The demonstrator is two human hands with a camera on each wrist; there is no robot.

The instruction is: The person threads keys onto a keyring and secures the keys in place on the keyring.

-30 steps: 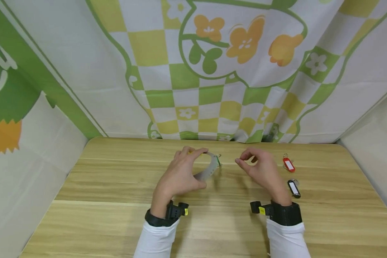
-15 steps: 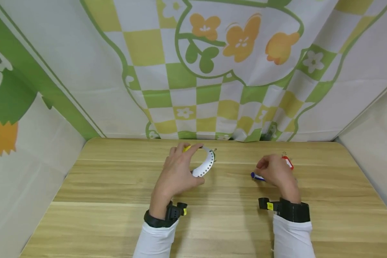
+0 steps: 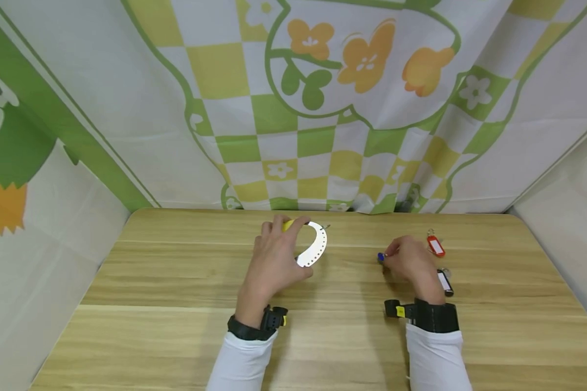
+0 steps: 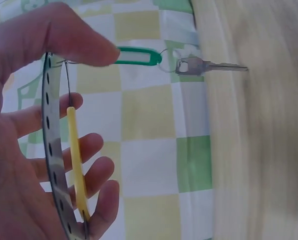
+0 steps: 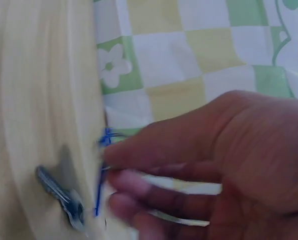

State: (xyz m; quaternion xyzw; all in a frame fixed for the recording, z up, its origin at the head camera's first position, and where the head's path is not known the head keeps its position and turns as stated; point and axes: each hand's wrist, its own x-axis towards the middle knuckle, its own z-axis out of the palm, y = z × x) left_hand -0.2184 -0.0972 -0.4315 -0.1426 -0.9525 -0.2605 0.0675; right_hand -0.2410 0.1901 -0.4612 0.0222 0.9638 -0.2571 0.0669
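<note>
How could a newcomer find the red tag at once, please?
On the wooden table, look toward the curtain. Just right of the right hand lies the red tag with a white label. Its red colour distinguishes it from the black tag below in view.

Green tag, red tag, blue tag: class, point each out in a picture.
Green tag (image 4: 137, 56): left wrist view, on its pale label.
Red tag (image 3: 436, 246): head view, on its white label.
Blue tag (image 3: 381, 257): head view, on its exposed end.

Booth-like setting, room type unclear: wood-grain tabletop (image 3: 171, 304), green-and-yellow checkered floral curtain (image 3: 323, 117) behind, pale panels (image 3: 567, 212) at both sides.
</note>
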